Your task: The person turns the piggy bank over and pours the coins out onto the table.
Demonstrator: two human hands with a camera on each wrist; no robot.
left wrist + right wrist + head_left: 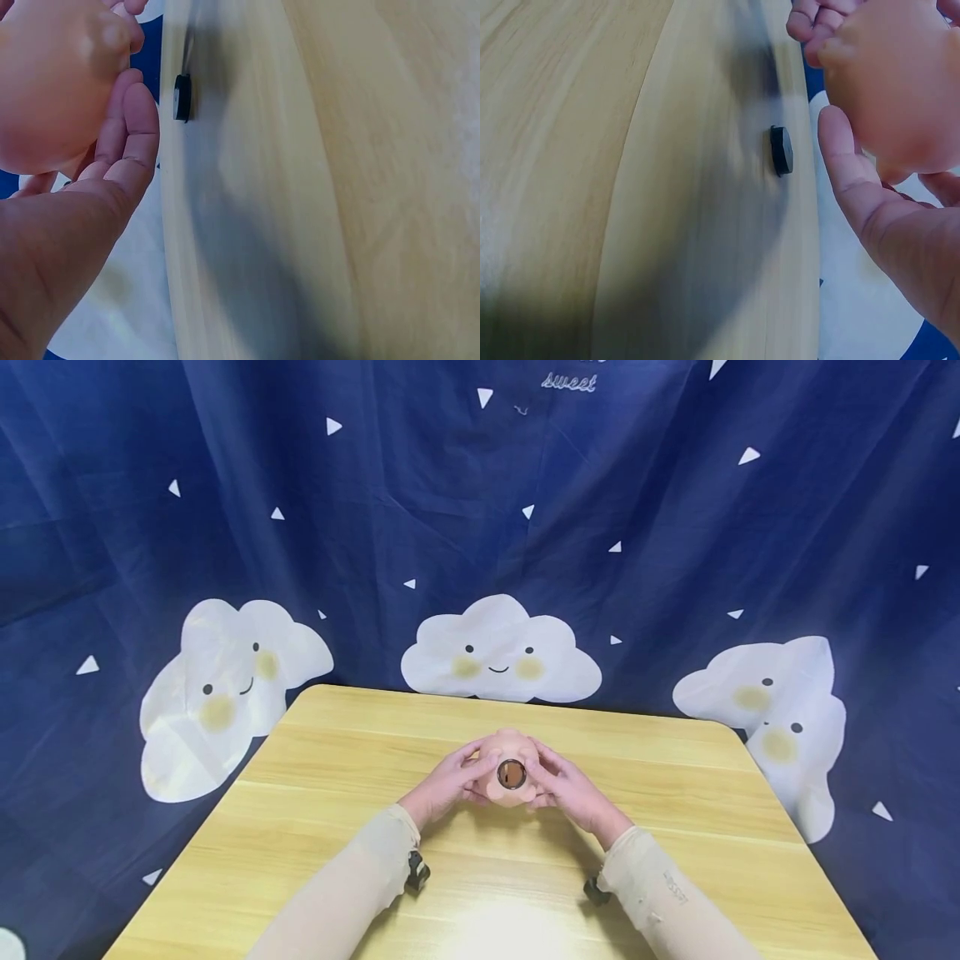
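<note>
A smooth, rounded pink piggy bank is held above the far middle of the table between both hands. Its round opening has a dark rim and faces the head camera; a dark slit shows in the brown inside. My left hand grips the left side, its thumb near the opening. On the opposite side, my right hand curls its fingers and thumb round the body. Below the bank, a small black round plug lies on the tabletop in both wrist views; the head view does not show it.
The light wood table has rounded far corners. Directly behind it hangs a dark blue curtain printed with white clouds and triangles. Dark wrist cameras sit under both sleeves.
</note>
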